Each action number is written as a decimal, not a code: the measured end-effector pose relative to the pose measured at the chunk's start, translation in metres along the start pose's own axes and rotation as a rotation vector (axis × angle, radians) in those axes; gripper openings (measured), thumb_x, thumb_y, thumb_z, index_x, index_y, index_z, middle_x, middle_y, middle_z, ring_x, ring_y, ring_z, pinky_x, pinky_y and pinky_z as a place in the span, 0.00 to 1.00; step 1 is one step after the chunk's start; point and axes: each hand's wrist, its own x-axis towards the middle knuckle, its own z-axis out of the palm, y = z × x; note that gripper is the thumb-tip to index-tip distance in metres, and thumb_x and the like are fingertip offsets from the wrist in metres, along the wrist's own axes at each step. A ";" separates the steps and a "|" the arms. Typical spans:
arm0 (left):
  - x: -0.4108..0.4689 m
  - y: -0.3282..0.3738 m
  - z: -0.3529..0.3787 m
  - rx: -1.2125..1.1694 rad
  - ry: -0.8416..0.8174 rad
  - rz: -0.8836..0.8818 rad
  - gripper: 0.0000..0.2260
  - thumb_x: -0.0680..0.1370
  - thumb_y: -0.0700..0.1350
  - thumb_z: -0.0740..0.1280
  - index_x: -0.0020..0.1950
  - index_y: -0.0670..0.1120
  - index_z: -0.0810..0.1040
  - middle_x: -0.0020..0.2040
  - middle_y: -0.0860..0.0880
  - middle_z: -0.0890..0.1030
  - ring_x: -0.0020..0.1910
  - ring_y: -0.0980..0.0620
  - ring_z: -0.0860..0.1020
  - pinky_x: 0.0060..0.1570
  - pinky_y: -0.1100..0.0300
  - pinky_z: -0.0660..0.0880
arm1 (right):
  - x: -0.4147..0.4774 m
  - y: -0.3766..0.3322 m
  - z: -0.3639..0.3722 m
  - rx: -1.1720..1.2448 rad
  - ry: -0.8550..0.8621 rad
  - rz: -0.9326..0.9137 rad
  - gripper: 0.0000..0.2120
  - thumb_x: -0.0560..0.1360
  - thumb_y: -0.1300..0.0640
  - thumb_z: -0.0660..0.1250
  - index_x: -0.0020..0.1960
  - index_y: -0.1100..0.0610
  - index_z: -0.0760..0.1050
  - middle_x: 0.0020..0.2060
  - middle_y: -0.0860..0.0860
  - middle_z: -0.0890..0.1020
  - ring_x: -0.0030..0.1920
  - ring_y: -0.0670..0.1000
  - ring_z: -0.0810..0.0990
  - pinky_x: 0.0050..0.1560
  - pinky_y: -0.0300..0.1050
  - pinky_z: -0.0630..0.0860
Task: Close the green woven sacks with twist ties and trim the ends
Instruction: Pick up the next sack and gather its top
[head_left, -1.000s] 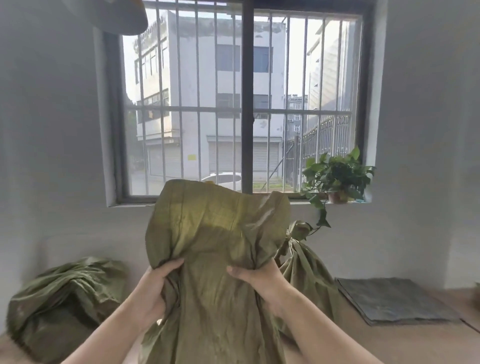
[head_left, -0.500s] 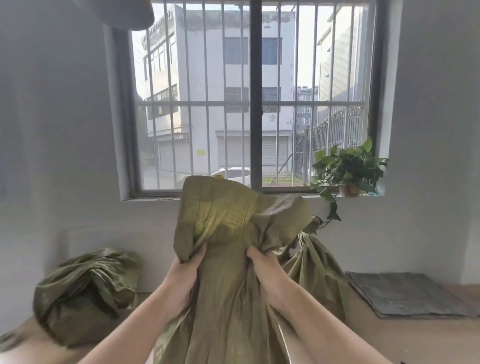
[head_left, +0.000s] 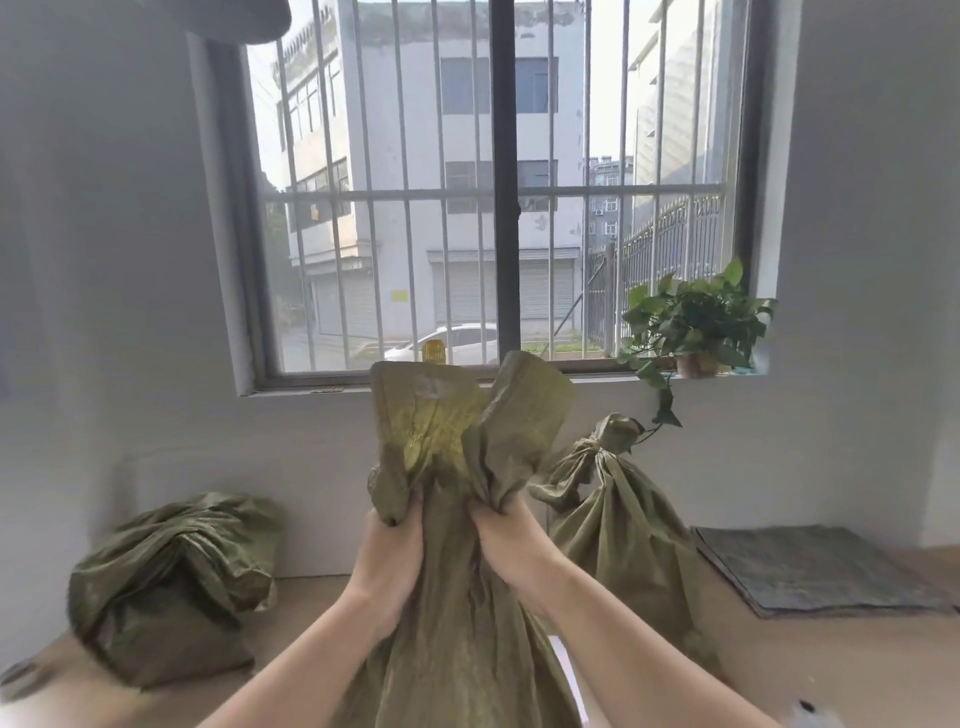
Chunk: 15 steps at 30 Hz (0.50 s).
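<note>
Both hands are closed tight around the neck of one green woven sack (head_left: 453, 582), side by side and nearly touching. The left hand (head_left: 387, 551) bunches the cloth on its side, and the right hand (head_left: 506, 545) does the same on the other. Between them the gathered fabric is squeezed into a narrow throat. Above the hands the mouth of the sack fans up in two loose flaps; below them its body hangs down between the forearms and runs out of the bottom edge. No tie shows at the neck.

Just beyond the right hand stands a second sack (head_left: 618, 535), upright, its neck already cinched. Farther to that side a stack of grey sheets (head_left: 815, 569) lies flat on the desk (head_left: 831, 670). Well off to the left of the left hand a third sack (head_left: 176, 577) slumps against the wall, crumpled. Behind everything is a barred window (head_left: 493, 192), with a potted plant (head_left: 696, 332) on the right end of its sill.
</note>
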 end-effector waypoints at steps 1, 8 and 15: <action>-0.001 0.000 0.002 -0.002 -0.008 -0.002 0.12 0.85 0.55 0.61 0.55 0.55 0.84 0.46 0.53 0.88 0.48 0.52 0.86 0.50 0.52 0.82 | 0.000 0.000 0.002 -0.003 -0.010 -0.008 0.19 0.81 0.48 0.60 0.71 0.44 0.72 0.62 0.43 0.81 0.65 0.48 0.79 0.68 0.48 0.77; 0.001 -0.005 0.017 0.036 -0.005 0.015 0.11 0.83 0.58 0.63 0.59 0.57 0.82 0.54 0.54 0.87 0.56 0.54 0.84 0.61 0.50 0.79 | -0.001 0.007 0.020 0.110 0.046 0.006 0.23 0.80 0.43 0.62 0.73 0.48 0.74 0.63 0.45 0.83 0.65 0.45 0.80 0.73 0.50 0.73; 0.001 -0.006 0.019 0.174 0.087 0.033 0.08 0.82 0.59 0.62 0.53 0.60 0.79 0.49 0.58 0.83 0.52 0.52 0.81 0.56 0.54 0.75 | -0.011 0.001 0.028 0.177 0.020 0.029 0.41 0.69 0.29 0.69 0.76 0.47 0.68 0.65 0.44 0.80 0.68 0.45 0.77 0.76 0.48 0.68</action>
